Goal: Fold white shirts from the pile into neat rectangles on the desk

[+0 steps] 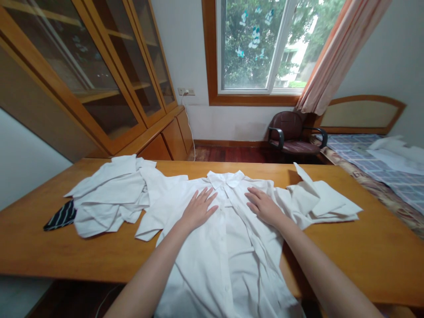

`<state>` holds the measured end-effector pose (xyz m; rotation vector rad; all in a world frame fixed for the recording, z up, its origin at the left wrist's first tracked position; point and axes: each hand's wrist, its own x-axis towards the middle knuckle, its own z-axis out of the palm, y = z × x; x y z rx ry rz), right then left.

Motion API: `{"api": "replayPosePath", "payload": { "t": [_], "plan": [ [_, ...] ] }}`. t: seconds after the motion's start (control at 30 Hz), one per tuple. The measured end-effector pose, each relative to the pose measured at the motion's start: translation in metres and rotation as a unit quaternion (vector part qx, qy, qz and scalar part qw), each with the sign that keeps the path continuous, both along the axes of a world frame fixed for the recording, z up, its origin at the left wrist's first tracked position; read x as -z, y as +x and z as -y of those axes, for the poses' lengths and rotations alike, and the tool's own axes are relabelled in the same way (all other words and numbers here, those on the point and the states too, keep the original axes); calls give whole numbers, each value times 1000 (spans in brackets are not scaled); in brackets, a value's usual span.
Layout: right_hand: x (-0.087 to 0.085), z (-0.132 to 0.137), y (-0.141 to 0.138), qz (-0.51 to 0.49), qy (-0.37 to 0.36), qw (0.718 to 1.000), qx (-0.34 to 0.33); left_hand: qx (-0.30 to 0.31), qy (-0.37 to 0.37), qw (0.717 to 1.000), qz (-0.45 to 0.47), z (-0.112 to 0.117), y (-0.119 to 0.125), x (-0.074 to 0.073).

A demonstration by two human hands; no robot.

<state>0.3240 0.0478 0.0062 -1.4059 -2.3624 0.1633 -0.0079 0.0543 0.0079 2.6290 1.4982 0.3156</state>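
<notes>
A white button-up shirt (228, 251) lies spread front-up on the wooden table (99, 251), collar away from me and hem hanging over the near edge. My left hand (198, 207) rests flat on the shirt's chest, left of the button placket, fingers stretched out. My right hand (263, 205) lies flat on the other side of the placket, fingers also spread. Neither hand holds anything.
A heap of white garments (109, 194) lies at the table's left, with a dark striped cloth (61, 216) beside it. Folded white cloth (324, 203) sits at the right. Behind stand a glass-door cabinet (99, 75), an armchair (293, 134) under the window, and a bed (377, 163).
</notes>
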Motion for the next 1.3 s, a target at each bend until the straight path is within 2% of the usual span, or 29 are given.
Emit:
{"api": "replayPosePath", "payload": {
  "t": [0.4,0.6,0.73,0.83,0.9,1.0,1.17,1.3],
  "plan": [
    [2,-45,2,-4,8,1000,-26,-37,-7,999,-4,-17,7,-3],
    [-12,-55,-8,-31,-10,999,1,-46,-5,999,3,-23,11,-1],
    [-33,-36,-32,-59,27,997,37,-52,-11,999,2,-27,12,-1],
    [-45,-10,-53,-9,19,1000,23,-49,-9,999,-4,-31,11,0],
    [-47,6,-63,58,13,998,12,-45,-5,999,-6,-32,10,1],
    [-46,20,-67,134,11,991,30,-41,-2,999,-5,-33,9,2],
    [-49,26,-63,177,1,981,81,-41,-6,999,-8,-33,9,2],
    [-53,30,-69,194,16,978,79,-42,-3,999,0,-32,10,1]
  ]
}}
